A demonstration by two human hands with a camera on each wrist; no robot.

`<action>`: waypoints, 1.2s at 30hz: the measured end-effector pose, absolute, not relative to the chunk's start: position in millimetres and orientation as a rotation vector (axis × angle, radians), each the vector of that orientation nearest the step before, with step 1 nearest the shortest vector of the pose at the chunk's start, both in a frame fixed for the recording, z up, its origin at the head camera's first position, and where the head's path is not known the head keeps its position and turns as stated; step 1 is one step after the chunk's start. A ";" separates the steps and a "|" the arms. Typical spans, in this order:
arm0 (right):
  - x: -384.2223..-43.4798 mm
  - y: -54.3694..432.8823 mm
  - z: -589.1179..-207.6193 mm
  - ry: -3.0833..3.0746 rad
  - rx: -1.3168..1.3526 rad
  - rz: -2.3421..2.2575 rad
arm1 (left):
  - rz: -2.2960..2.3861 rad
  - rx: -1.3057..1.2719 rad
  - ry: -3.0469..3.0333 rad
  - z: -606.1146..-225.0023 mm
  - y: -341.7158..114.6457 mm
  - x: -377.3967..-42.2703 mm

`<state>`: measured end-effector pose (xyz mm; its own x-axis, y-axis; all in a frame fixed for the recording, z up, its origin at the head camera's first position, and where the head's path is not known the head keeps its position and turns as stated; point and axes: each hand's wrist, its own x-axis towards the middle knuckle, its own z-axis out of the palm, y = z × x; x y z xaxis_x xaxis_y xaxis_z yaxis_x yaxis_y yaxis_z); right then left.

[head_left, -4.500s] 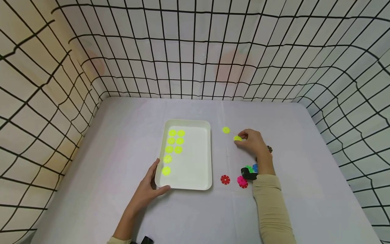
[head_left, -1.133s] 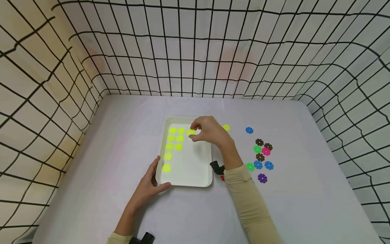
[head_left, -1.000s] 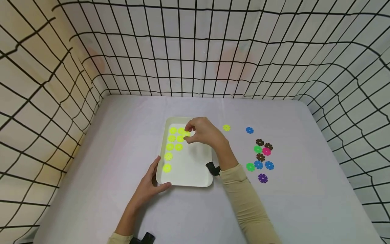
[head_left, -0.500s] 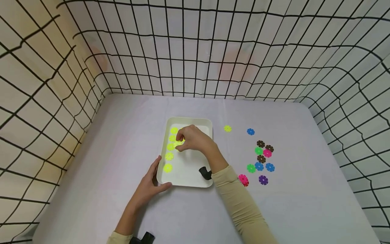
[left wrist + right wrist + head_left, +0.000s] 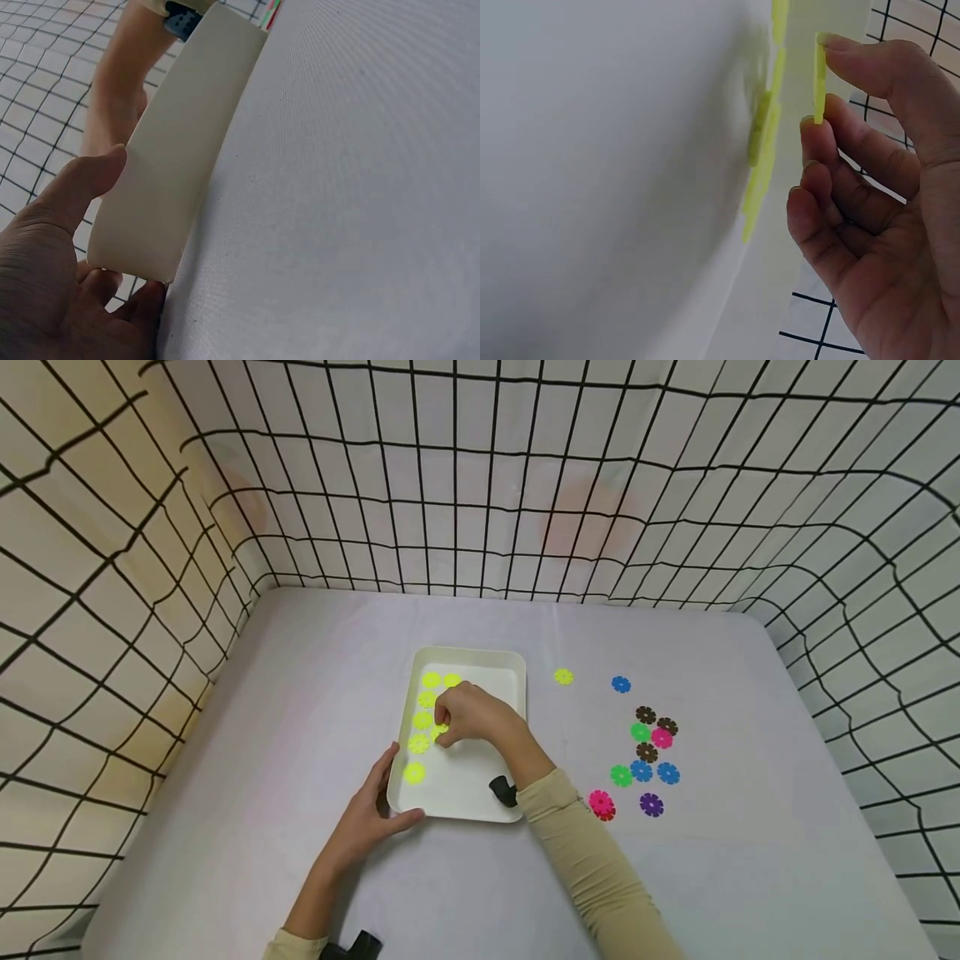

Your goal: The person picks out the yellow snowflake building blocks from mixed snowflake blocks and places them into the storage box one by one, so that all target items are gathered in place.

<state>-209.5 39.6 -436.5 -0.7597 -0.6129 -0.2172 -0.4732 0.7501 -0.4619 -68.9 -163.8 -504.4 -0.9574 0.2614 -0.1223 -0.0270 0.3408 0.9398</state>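
My right hand (image 5: pixel 476 714) is low over the white tray (image 5: pixel 480 781), pinching a yellow notched disc (image 5: pixel 819 79) between thumb and fingertip. In the right wrist view the held disc stands on edge, apart from the yellow discs in the tray. Several flat yellow discs (image 5: pixel 417 743) line the tray's left side; the hand hides some of them. At the tray's near left corner my left hand (image 5: pixel 362 822) grips the tray. Its thumb presses the front wall (image 5: pixel 176 150), while its fingers bend round the corner in the left wrist view.
Right of the tray lie a yellow disc (image 5: pixel 563 677), a blue disc (image 5: pixel 621 684), brown (image 5: pixel 646 715), green (image 5: pixel 621 776) and purple discs (image 5: pixel 652 805), and a pink disc (image 5: pixel 600 802) overlapping a red one. Black wire mesh (image 5: pixel 487 510) stands round the table's back and sides.
My right hand took the yellow disc from the table right of the tray, carried it left over the tray, then moved down toward the near side. The left hand stays at its corner.
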 end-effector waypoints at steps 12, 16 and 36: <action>-208.1 40.0 -447.3 2.595 -0.855 -0.485 | 1.658 0.200 2.349 -503.6 -164.2 -68.8; -208.3 40.4 -449.2 2.600 -0.861 -0.487 | 1.663 0.203 2.343 -504.3 -164.4 -68.8; -210.9 45.9 -448.6 2.620 -0.808 -0.546 | 1.648 0.208 2.373 -501.4 -162.8 -68.5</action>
